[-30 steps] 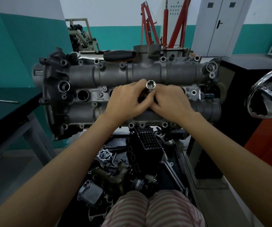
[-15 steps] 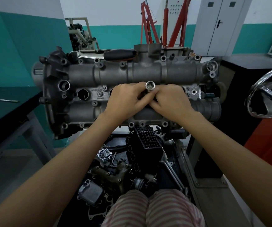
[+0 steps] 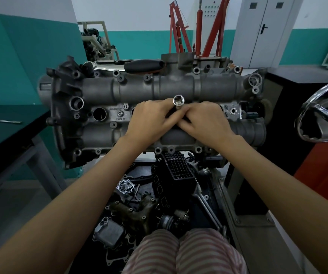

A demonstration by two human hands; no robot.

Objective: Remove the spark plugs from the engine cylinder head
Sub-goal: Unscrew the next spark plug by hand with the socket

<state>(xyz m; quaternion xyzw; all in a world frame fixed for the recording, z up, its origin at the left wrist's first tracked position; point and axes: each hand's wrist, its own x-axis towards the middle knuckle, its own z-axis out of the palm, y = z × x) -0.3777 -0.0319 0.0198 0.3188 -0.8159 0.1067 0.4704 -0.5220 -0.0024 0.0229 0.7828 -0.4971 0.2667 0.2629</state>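
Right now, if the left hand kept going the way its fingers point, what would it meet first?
The left hand points right, toward the socket tube it already grips; just beyond is the right hand, touching it. Depth is hard to judge.

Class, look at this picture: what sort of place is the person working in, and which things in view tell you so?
Most likely a vehicle repair workshop or training garage. A bare engine cylinder head sits on a stand, a red engine hoist stands at the back wall, and loose engine parts lie in a heap below.

Cylinder head (image 3: 135,89) dark grey; above it red engine hoist (image 3: 179,36), teal-white wall (image 3: 139,22); below, pink-striped trousers (image 3: 182,252).
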